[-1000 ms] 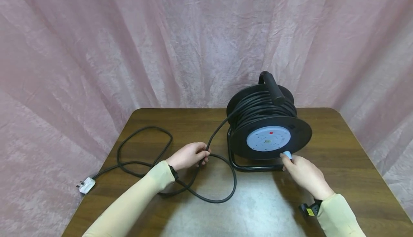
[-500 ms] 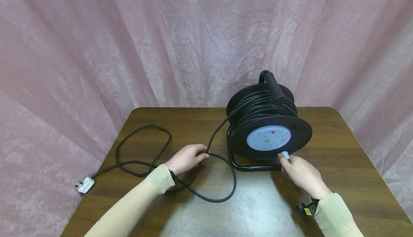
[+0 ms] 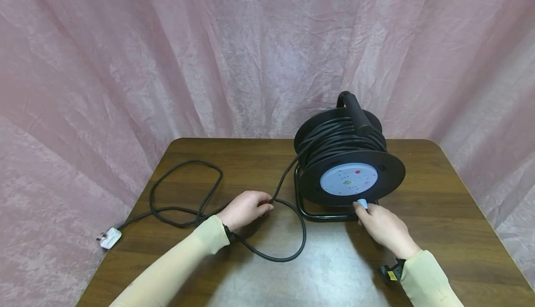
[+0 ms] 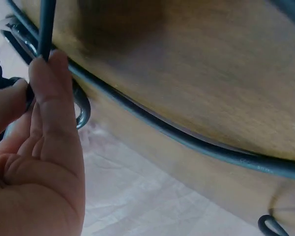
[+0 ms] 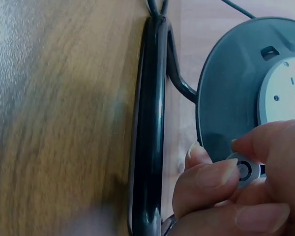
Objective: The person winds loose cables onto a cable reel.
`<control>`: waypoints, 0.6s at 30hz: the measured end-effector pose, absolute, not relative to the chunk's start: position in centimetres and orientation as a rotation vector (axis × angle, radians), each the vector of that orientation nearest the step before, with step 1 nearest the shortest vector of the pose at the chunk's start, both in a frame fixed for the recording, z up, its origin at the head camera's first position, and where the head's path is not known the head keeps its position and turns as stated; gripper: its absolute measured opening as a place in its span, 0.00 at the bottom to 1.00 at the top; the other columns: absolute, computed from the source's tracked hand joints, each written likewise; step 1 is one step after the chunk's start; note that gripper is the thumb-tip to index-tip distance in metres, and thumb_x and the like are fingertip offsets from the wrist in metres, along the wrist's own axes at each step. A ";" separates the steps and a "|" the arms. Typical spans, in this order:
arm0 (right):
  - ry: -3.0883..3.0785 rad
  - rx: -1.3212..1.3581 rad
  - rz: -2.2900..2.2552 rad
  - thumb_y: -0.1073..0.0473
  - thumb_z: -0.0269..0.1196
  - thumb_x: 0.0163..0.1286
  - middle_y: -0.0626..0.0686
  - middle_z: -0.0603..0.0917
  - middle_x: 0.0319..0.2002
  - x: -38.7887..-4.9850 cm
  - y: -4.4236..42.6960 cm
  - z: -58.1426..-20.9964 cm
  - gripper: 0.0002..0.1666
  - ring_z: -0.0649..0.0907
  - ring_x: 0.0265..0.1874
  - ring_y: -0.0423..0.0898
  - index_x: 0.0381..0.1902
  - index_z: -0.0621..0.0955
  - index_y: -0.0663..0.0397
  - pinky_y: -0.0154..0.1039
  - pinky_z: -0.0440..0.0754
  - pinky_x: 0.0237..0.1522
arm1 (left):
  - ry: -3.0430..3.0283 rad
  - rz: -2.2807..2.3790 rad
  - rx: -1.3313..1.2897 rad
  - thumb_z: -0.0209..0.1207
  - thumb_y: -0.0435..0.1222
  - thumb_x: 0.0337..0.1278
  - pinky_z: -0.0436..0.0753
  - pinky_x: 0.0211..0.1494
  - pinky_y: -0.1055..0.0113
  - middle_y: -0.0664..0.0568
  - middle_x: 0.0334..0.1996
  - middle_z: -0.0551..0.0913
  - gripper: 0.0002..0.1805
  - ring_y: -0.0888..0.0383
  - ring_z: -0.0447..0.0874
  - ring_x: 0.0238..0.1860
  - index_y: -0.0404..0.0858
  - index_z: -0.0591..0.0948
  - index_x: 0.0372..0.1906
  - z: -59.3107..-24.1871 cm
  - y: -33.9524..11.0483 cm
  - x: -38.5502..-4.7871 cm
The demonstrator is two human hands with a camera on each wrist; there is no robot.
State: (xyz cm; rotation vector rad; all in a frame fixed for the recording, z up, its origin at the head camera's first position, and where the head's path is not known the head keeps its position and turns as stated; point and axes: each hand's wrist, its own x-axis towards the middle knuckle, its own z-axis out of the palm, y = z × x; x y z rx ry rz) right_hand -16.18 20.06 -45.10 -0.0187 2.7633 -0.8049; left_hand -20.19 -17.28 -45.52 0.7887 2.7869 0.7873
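Note:
A black cable reel (image 3: 311, 181) stands on a tubular frame at the table's right, with cable wound between its flanges. Its front face bears a pale blue socket panel (image 3: 347, 186) with a red button. My right hand (image 3: 386, 228) grips the light blue knob (image 3: 362, 203) at the flange's lower edge; the right wrist view shows the knob (image 5: 243, 170) between thumb and fingers. My left hand (image 3: 244, 209) pinches the black cable (image 3: 286, 174) left of the reel, and the left wrist view shows the cable (image 4: 47, 24) between thumb and fingertips.
Loose cable loops (image 3: 209, 164) lie on the wooden table (image 3: 251, 158) left of the reel. A white plug (image 3: 110, 238) sits at the left table edge. The reel's carry handle (image 3: 357, 114) rises above it. A pink curtain (image 3: 259, 56) hangs behind.
My right hand and the knob have moved left as the reel turned clockwise; the red button has shifted right. My left hand has moved slightly right and nearer, still pinching cable.

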 end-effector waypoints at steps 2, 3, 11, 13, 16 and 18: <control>2.765 -0.024 -0.798 0.29 0.38 0.80 0.50 0.77 0.26 -16.2 19.8 -45.2 0.39 0.75 0.26 0.47 0.33 0.83 0.50 0.43 0.68 0.25 | 2.792 0.790 0.804 0.64 0.36 0.70 0.76 0.32 0.67 0.62 0.22 0.79 0.04 0.66 0.74 0.24 0.43 0.85 0.36 -45.5 -17.4 -20.2; 2.767 -0.025 -0.794 0.29 0.38 0.80 0.50 0.77 0.26 -16.2 19.7 -45.3 0.39 0.75 0.26 0.47 0.33 0.83 0.50 0.43 0.68 0.25 | 2.798 0.784 0.810 0.65 0.36 0.69 0.75 0.32 0.67 0.62 0.22 0.79 0.04 0.66 0.74 0.24 0.43 0.84 0.36 -45.5 -17.4 -20.1; 2.788 -0.093 -0.763 0.30 0.39 0.81 0.47 0.79 0.25 -16.4 18.5 -45.8 0.38 0.77 0.26 0.47 0.28 0.83 0.46 0.45 0.71 0.26 | 2.790 0.703 0.844 0.64 0.36 0.70 0.68 0.27 0.69 0.64 0.19 0.69 0.12 0.66 0.65 0.21 0.46 0.77 0.27 -46.0 -17.9 -19.8; 2.793 -0.110 -0.756 0.31 0.39 0.81 0.47 0.80 0.26 -16.4 18.1 -46.0 0.38 0.77 0.26 0.47 0.27 0.83 0.46 0.46 0.72 0.26 | 2.794 0.717 0.848 0.64 0.37 0.70 0.70 0.27 0.68 0.64 0.19 0.72 0.12 0.67 0.67 0.21 0.46 0.78 0.28 -45.8 -17.9 -19.8; 2.803 -0.124 -0.745 0.32 0.39 0.82 0.46 0.81 0.27 -16.4 17.7 -46.1 0.38 0.78 0.27 0.47 0.26 0.82 0.45 0.46 0.73 0.27 | 2.798 0.735 0.866 0.63 0.36 0.71 0.72 0.29 0.68 0.64 0.20 0.75 0.10 0.67 0.69 0.22 0.45 0.79 0.29 -45.5 -17.9 -19.8; 2.798 -0.132 -0.750 0.33 0.39 0.82 0.46 0.81 0.26 -16.3 17.4 -46.2 0.37 0.77 0.25 0.46 0.25 0.82 0.45 0.46 0.73 0.27 | 2.796 0.728 0.870 0.63 0.36 0.70 0.72 0.29 0.67 0.63 0.20 0.74 0.10 0.66 0.69 0.22 0.44 0.79 0.30 -45.4 -17.9 -19.8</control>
